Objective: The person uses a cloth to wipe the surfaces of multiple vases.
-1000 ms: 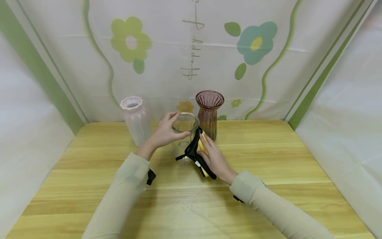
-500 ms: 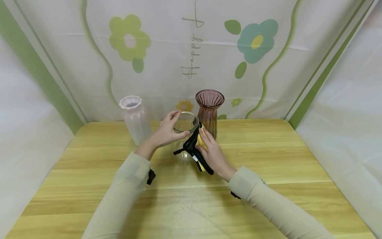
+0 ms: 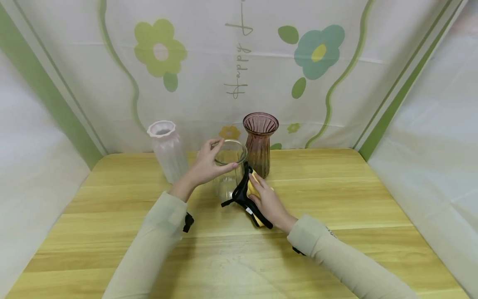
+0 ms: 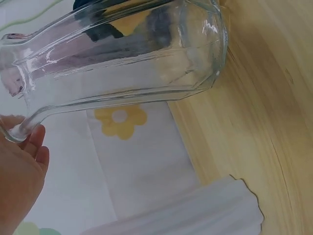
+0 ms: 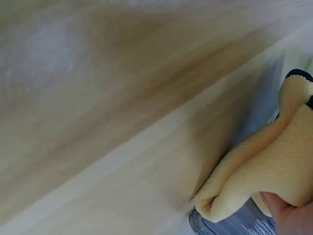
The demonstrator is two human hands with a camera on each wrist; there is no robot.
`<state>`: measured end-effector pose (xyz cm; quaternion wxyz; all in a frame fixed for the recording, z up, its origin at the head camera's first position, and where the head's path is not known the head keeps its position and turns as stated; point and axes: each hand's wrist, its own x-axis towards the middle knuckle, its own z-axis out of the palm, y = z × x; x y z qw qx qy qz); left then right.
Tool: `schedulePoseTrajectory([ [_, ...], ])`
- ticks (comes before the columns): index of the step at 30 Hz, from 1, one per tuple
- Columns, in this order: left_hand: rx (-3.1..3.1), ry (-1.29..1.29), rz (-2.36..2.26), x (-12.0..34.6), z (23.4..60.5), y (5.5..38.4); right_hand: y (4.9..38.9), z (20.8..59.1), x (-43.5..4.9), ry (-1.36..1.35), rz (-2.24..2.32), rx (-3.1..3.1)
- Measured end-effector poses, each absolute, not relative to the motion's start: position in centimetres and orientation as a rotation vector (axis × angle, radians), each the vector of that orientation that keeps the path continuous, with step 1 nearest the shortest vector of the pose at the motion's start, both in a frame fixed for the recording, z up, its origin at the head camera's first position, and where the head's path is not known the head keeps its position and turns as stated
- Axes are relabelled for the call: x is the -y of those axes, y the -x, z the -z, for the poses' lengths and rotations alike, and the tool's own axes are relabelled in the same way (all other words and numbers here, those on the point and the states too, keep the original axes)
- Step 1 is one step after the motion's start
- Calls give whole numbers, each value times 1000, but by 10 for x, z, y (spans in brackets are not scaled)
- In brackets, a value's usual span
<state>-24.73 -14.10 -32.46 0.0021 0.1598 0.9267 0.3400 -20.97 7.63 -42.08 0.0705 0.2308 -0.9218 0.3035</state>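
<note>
A clear glass vase stands upright mid-table, and my left hand grips its flared rim between thumb and fingers. Against the vase's right side, my right hand holds a yellow cleaning cloth with black edging, whose black strip hangs across the front of the glass. In the left wrist view the vase shows its faceted body, with fingers at the rim. The right wrist view has the folded fuzzy cloth with my thumb pressed on it.
A pinkish-white vase with a scalloped rim stands to the left. A ribbed purple-to-amber glass vase is close behind the cloth on the right. The wooden table ends at a printed floral curtain.
My right hand slid the cloth slightly up the glass, then back down along its right side. The left hand keeps its grip on the rim, and the vases stay put.
</note>
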Motion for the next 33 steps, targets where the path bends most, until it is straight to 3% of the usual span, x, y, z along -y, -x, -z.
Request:
schedulePoseTrajectory([
  [16,-2851,-556,-996,148,318,247,214,395,-64,-741,-997,2473],
  [33,-2902,-540,-989,144,323,247,209,423,-76,-673,-918,2793],
])
